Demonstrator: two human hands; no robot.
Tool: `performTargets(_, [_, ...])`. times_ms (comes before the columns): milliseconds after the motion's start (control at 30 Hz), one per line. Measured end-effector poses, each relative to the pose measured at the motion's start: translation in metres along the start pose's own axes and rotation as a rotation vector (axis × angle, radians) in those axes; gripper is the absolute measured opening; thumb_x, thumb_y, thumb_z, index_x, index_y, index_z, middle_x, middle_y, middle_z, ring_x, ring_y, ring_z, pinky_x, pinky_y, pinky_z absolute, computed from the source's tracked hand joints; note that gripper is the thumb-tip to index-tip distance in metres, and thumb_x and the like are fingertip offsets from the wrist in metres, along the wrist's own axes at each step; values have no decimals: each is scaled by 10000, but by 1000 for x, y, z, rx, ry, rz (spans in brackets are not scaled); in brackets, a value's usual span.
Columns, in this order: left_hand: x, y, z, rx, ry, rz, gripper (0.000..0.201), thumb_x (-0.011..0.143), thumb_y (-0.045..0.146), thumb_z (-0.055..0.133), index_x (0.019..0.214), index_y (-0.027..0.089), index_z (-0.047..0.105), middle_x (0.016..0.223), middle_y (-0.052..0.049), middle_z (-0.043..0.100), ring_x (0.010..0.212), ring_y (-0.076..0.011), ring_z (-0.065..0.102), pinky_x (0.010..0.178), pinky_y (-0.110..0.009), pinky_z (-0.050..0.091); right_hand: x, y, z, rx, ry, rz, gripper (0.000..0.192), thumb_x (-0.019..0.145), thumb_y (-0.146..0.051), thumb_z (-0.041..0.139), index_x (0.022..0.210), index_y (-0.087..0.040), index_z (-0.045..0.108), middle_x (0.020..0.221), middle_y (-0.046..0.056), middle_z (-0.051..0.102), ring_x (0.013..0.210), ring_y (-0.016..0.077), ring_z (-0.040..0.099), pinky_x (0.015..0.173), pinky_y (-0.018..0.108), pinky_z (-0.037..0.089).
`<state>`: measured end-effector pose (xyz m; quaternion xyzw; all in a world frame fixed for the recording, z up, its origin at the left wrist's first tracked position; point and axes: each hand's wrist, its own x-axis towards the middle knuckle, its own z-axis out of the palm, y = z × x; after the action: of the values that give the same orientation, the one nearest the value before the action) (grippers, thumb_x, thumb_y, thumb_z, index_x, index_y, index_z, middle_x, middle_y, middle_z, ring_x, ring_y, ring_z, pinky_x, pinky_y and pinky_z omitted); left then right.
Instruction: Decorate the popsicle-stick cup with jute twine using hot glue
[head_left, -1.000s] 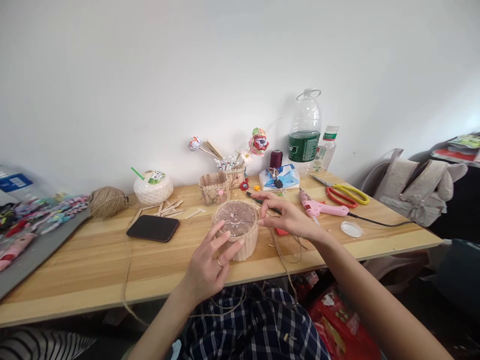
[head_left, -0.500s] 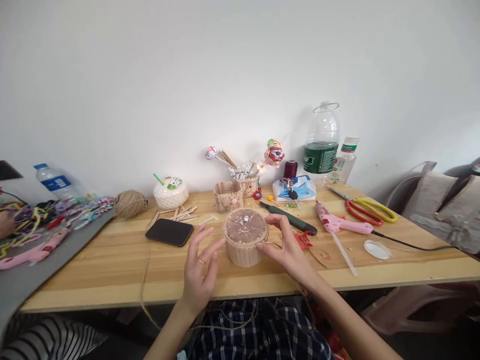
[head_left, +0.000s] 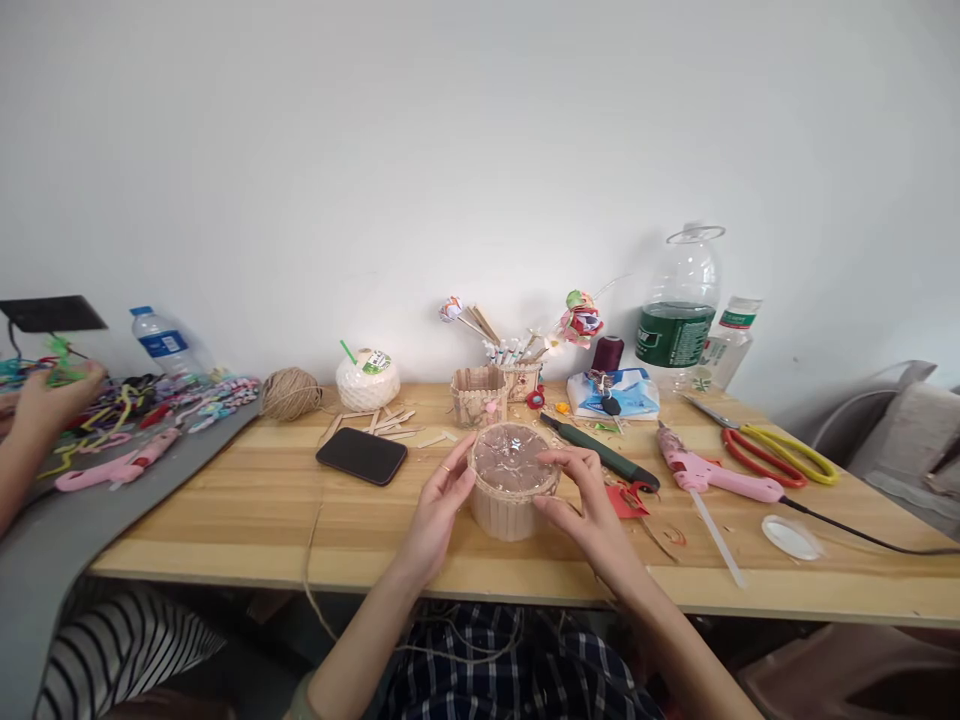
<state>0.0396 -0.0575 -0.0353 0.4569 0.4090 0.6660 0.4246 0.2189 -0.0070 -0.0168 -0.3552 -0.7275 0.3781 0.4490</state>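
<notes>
A round container (head_left: 504, 512) stands on the table before me, its side covered with upright wooden sticks. Clear, ridged plastic like a bottle's base forms its top, and twine runs round the upper edge. My left hand (head_left: 439, 505) lies against its left side, with some fingers hidden behind it. On the right, my right hand (head_left: 589, 500) grips the rim, thumb at the front and fingertips at the top edge. Loose twine (head_left: 309, 560) hangs over the table's front edge and crosses my lap.
A pink glue gun (head_left: 712, 475), scissors (head_left: 780, 455) and a green-handled tool (head_left: 600, 450) lie to the right. A phone (head_left: 361, 456), wooden sticks (head_left: 382, 424) and a twine ball (head_left: 292, 394) are leftward. Another person's hand (head_left: 56, 400) holds something green at far left.
My left hand has moved from beside the container onto its left side. My right hand keeps its hold. The view has shifted left, and the other person's hand shows more.
</notes>
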Motion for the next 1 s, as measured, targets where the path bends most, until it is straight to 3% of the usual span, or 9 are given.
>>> performTargets(100, [-2,1,-5,25,-8,11,436,844,373,619,1260,262,549,1371,-66,539,1293,-244,456,1086,-389,345,1,-2,-5,37,-89,2,320,762,-435,573,1046,-288,561,1141,50,435,1221,276,388,1074,481,272])
performTargets(200, [-3,5,-13,79,-39,24,404,768,378,706,1132,220,630,1225,-88,620,1199,-265,523,1065,-422,352,2,-5,-8,5,-94,-7,384,720,-458,635,1040,-272,528,1168,58,418,1240,284,363,1080,483,263])
performTargets(300, [1,8,-22,125,-71,47,386,681,360,785,1014,200,671,1206,-89,600,1232,-286,479,1107,-433,274,4,-7,-10,-34,-135,-24,431,703,-442,675,1054,-265,499,1200,62,408,1253,277,354,1085,475,266])
performTargets(433, [12,9,-25,124,-158,48,646,631,390,818,1211,265,563,1412,-82,449,1361,-297,330,1129,-435,228,6,-2,-14,-35,-200,-76,443,735,-442,678,1099,-276,488,1250,62,405,1296,262,329,1099,455,264])
performTargets(533, [19,9,-21,102,-278,-1,859,595,411,836,1346,281,442,1417,-110,468,1311,-318,419,1074,-452,333,7,3,-15,-54,-210,-111,447,755,-436,680,1135,-291,495,1281,59,388,1315,253,316,1098,441,276])
performTargets(733, [22,11,-18,109,-319,-58,804,602,360,842,1314,220,498,1353,-125,545,1218,-320,521,1014,-416,409,5,-5,-15,-104,-165,-133,413,766,-439,665,1136,-298,547,1162,54,459,1186,256,447,1034,447,354])
performTargets(1000, [22,6,-19,122,-300,-37,828,590,427,835,1316,217,496,1373,-132,524,1233,-325,503,1011,-408,410,4,-8,-16,-90,-183,-98,430,772,-492,643,1141,-294,544,1184,67,454,1190,261,445,996,435,397])
